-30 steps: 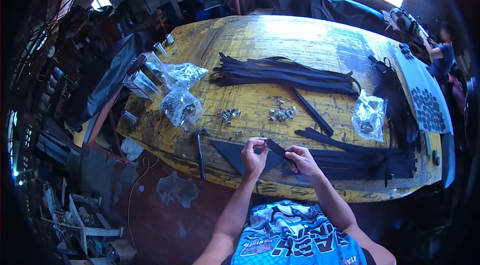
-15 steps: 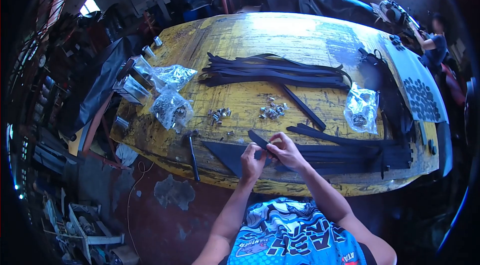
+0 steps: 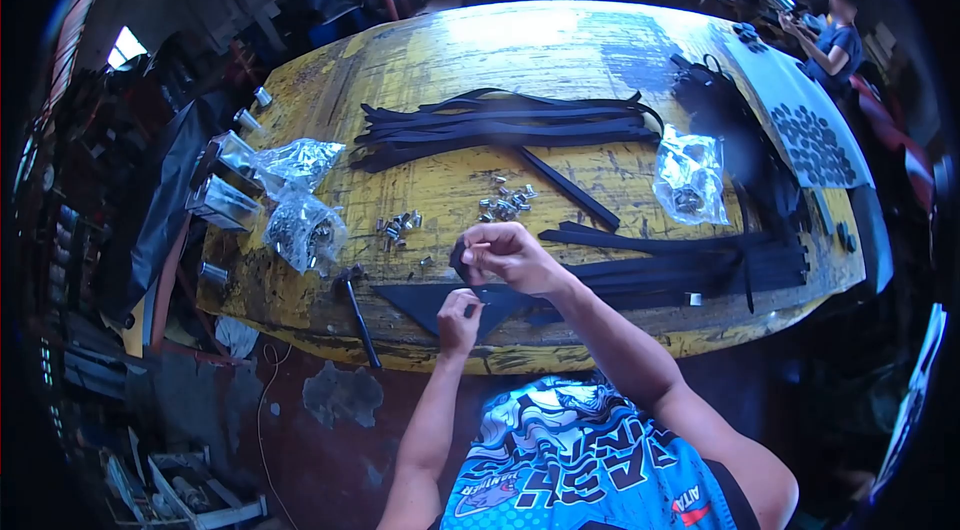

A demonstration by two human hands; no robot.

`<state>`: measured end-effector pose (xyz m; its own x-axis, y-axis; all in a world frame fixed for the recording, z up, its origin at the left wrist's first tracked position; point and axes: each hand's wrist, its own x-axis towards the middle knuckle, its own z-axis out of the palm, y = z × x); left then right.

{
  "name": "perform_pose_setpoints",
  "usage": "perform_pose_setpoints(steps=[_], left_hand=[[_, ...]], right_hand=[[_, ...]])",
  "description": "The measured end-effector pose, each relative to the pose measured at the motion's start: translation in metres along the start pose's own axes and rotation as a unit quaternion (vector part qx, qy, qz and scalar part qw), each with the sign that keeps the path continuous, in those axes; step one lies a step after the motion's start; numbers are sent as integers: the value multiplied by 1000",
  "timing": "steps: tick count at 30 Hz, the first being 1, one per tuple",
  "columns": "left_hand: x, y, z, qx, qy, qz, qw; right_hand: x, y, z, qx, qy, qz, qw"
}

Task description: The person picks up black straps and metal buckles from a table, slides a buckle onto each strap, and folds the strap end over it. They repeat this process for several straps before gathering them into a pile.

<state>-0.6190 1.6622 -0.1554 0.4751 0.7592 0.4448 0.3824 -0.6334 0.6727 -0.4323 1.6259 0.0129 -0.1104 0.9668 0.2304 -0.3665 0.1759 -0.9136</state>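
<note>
My right hand (image 3: 508,258) is closed on the end of a black strap (image 3: 462,260), raised over the table's front part. Just below and left of it, my left hand (image 3: 461,318) has its fingers pinched together; what they hold, if anything, is too small to tell. Under the hands lies a black triangular sheet (image 3: 410,304). Small metal pieces (image 3: 508,204) form a pile behind my right hand, and another pile (image 3: 399,227) is farther left. A hammer (image 3: 360,318) rests at the front edge, left of my left hand.
Black straps (image 3: 500,120) lie bundled across the yellow table (image 3: 420,50), with more straps (image 3: 670,275) at the front right. Plastic bags (image 3: 300,230) and metal tins (image 3: 222,202) stand at the left; another bag (image 3: 690,180) is at the right. A person (image 3: 835,40) is at the far right.
My hands have moved apart. The right one has risen and turned with the strap end, while the left is lower. The camera view has shifted, and a small light piece now shows on the right straps.
</note>
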Motion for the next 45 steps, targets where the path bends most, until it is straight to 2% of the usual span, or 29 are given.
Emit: perform_pose_setpoints(steps=[1,2,3,5,6,7,8,10,11,13,14,17,19,21,22,23,25,26,29,30,31,33,35,37,39,40,42,45], left_hand=[[-4,-13,1,8,4,-10,1000],[-9,-27,2,30,10,-27,999],[-17,-46,-1,64,-63,-120,989],[-15,-47,-13,133,-78,-126,980],[-8,-37,-25,156,-138,-154,966],[-5,-40,-31,104,-76,-108,986],[23,12,-57,85,-78,-81,990],[59,71,-87,62,-53,-3,997],[74,91,-95,32,-40,43,998],[92,91,-98,-33,-136,34,990],[97,90,-97,-64,-182,30,981],[107,95,-86,-114,-123,-14,986],[110,98,-86,-130,-117,-11,984],[110,100,-85,-119,-127,6,985],[108,90,-79,-155,-127,33,979],[107,83,-71,-161,-127,20,979],[106,78,-60,-170,-129,-2,977],[105,78,-53,-166,-128,-19,978],[107,101,-44,-134,-212,-31,968],[109,114,-42,-146,-228,-13,963],[110,120,-39,-135,-248,12,959],[110,132,-30,-151,-253,16,956],[106,142,-21,-136,-299,-1,944],[95,141,-4,-233,-361,-117,895],[86,150,14,-197,-346,-46,916],[82,152,21,-201,-341,-36,918],[74,156,36,-210,-310,6,927],[67,161,40,-214,-339,-30,916]], right_hand=[[-1,-7,0,59,-20,-16,998],[-2,-15,3,99,-40,-72,992],[-5,-13,1,106,-42,-79,990],[-12,-10,-5,118,-45,-92,988],[-17,-9,-9,98,-29,-48,994],[-20,-5,-10,77,-10,-45,996],[-23,2,-10,56,9,-42,998],[-28,18,-8,31,41,-13,999],[-30,26,-6,1,38,-31,999],[-34,22,8,-41,50,-39,997],[-41,15,19,3,113,-18,993],[-78,34,-7,-99,195,80,973],[-128,67,-48,-344,282,101,890],[-183,71,-75,-533,401,131,733],[-208,78,-88,-555,462,145,677],[-229,82,-100,-572,518,158,616],[-253,77,-112,-554,553,238,576],[-260,79,-116,-554,551,242,575],[-265,94,-130,-532,519,245,622],[-264,97,-133,-547,518,217,621],[-263,97,-138,-512,521,238,640],[-260,96,-142,-440,521,281,675],[-257,92,-141,-366,513,227,743],[-248,74,-131,-260,498,187,806],[-230,47,-110,-121,472,157,859],[-225,42,-107,-83,428,147,888],[-217,37,-101,-5,399,123,909],[-212,30,-92,154,330,67,929]])
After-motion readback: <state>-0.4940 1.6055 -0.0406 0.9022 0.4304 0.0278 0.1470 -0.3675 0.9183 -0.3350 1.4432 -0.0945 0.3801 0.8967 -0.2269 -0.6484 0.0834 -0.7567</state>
